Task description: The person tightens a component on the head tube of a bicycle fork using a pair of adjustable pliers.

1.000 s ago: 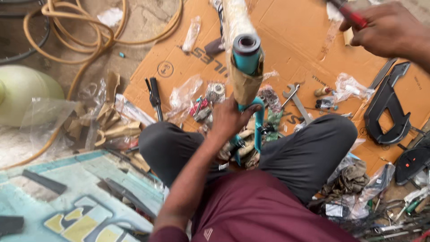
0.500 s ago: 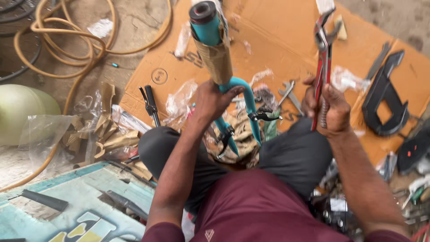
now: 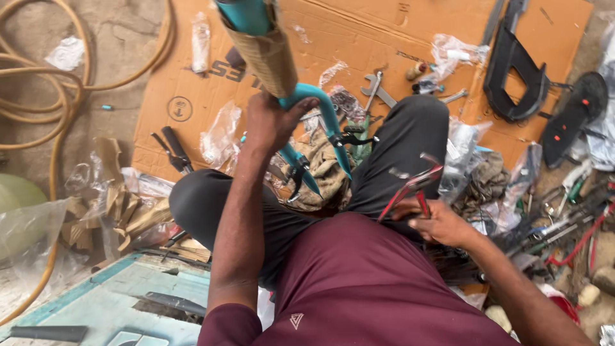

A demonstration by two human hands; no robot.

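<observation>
The person sits on the ground with the legs spread, and the camera looks down over a maroon shirt (image 3: 359,282). The left hand (image 3: 272,122) is raised in front of the body, the arm almost straight and pointing up toward the camera. This hand is clenched around the teal bicycle fork (image 3: 314,112), just at the place where the two blades join under the steering tube. The tube stands up toward the camera, and a brown cardboard wrap (image 3: 266,57) covers its upper part. The blades of the fork go down between the knees, and their ends are near a dirty cloth (image 3: 323,170) that lies between the legs.

The right hand (image 3: 435,221) rests low, on the right thigh, with the elbow bent and the forearm coming from the lower right corner. Its fingers are closed on the red handles of a pair of pliers (image 3: 410,186). The tool points up and away from the body, and it is a little blurred, so I cannot tell how its jaws stand.

Under the person lies a big sheet of cardboard (image 3: 359,38). A spanner (image 3: 378,90) lies on it just beyond the fork, and a black metal bracket (image 3: 512,77) lies further to the right. A yellow hose (image 3: 70,96) is coiled on the ground at the left side
</observation>
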